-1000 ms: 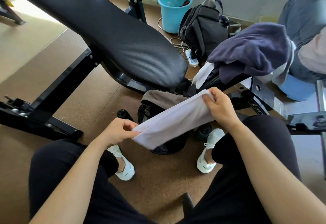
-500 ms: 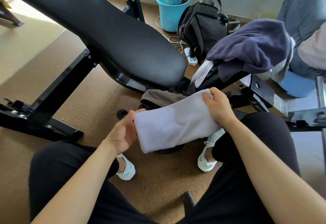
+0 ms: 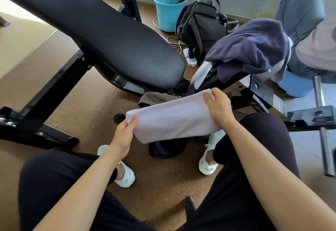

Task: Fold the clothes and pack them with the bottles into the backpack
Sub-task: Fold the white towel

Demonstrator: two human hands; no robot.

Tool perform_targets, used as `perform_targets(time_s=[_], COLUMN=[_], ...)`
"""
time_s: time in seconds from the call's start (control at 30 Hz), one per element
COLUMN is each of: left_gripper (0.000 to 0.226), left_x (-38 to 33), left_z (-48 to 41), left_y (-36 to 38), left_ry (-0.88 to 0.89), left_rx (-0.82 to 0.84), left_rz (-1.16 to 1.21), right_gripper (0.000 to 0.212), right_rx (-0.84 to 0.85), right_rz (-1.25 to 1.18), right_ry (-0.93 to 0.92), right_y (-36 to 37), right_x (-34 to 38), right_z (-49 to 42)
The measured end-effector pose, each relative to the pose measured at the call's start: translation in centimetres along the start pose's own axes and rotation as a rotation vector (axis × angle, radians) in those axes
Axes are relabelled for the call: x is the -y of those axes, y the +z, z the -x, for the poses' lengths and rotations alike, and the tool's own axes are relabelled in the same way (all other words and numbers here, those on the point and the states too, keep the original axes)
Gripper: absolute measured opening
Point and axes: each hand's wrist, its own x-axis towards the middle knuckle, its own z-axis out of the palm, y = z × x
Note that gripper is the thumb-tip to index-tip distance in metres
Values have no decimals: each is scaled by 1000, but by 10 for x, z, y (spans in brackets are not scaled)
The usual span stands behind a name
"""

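The biggest thing is the black bench [image 3: 101, 36]. It slopes up and away, past my left hand [image 3: 123, 136]. My 2 legs in black pants [image 3: 272, 130] are close to me, under both arms. A pile of purple clothes [image 3: 251, 49] lies on the low end of the bench, up past my right hand [image 3: 220, 107]. A bit of white cloth pokes out under the pile. Another person [image 3: 300, 12] sits beyond that pile, on a blue stool [image 3: 294, 87]. A gray bag [image 3: 200, 25] stands by the wall, far ahead of my right hand. A blue bucket [image 3: 169, 7] stands just beside it.

I hold a folded white towel [image 3: 174, 120] in the air between my hands. My left hand pinches its near end, thumb on top and fingers under. My right hand grips its far end, with fingers curled over the edge. The towel is stretched flat from 1 hand to the other.

Right under the towel a black bag [image 3: 167, 149] sits on the floor between my 2 white shoes [image 3: 125, 176]. I cannot tell if it is open. A brown cloth [image 3: 154, 98] lies just behind the towel, under the bench. A white plug strip [image 3: 190, 58] lies on the floor by the gray bag. A small black bottle top [image 3: 119, 118] peeks out just past my left thumb.
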Motion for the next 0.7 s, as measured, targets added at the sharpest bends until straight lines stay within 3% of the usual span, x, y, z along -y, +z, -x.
perform_targets(time_s=[0.17, 0.27, 0.43, 0.53, 0.7], left_gripper=[25, 32, 43, 41, 36], left_x=[1, 3, 8, 2, -6], left_z=[3, -2, -6, -2, 12], left_y=[5, 3, -4, -1, 21], left_ry=[312, 309, 78, 94, 177], left_rx=[-277, -353, -350, -344, -186], left_rz=[-435, -626, -465, -359, -366], right_gripper=[29, 20, 31, 27, 27], right_rx=[35, 60, 82, 116, 198], right_rz=[66, 146, 76, -88, -243], right_ry=[40, 66, 90, 66, 25], right_y=[11, 19, 32, 35, 49], right_x=[0, 0, 2, 10, 24], right_z=[8, 13, 18, 23, 40])
